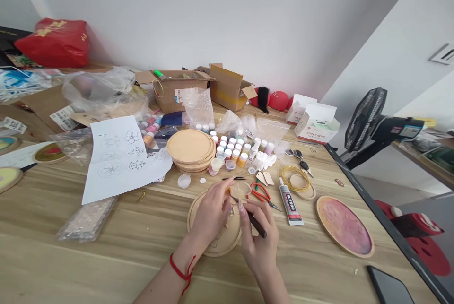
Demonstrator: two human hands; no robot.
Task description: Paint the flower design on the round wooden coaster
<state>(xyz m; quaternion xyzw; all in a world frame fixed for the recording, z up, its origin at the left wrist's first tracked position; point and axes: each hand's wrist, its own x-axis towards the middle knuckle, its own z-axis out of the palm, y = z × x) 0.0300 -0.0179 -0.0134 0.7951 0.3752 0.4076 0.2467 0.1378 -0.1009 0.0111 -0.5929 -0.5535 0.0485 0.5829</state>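
- Left hand (211, 214), a red string (181, 272) tied around its wrist: fingers are curling inward and pinching a small pale piece (227, 204) against the thumb; the grip is partly hidden, and the piece's material cannot be told.
- Right hand (257, 241): thumb and fingers are closing around a dark-handled craft tool (258, 222), with its thin tip angling up and left toward the small pale piece, just beside the left fingers.
- A round wooden plaque (217, 240) is lying flat on the wood-grain table (106, 259) beneath both hands, with pale flakes (229, 219) sitting on it.
- Black tweezers (234, 178) are lying just above the hands; red-handled pliers (260, 194) are lying just to the right.
- A B-7000 glue tube (291, 207) is lying beside the pliers, near a gold wire coil (295, 178); a pink-painted wooden disc (344, 226) is resting farther right, near the table edge.
- Bare wooden discs (190, 150) are sitting stacked beyond the hands, beside small paint jars (230, 150).
- A sheet of flower sketches (120, 160) is lying to the left.
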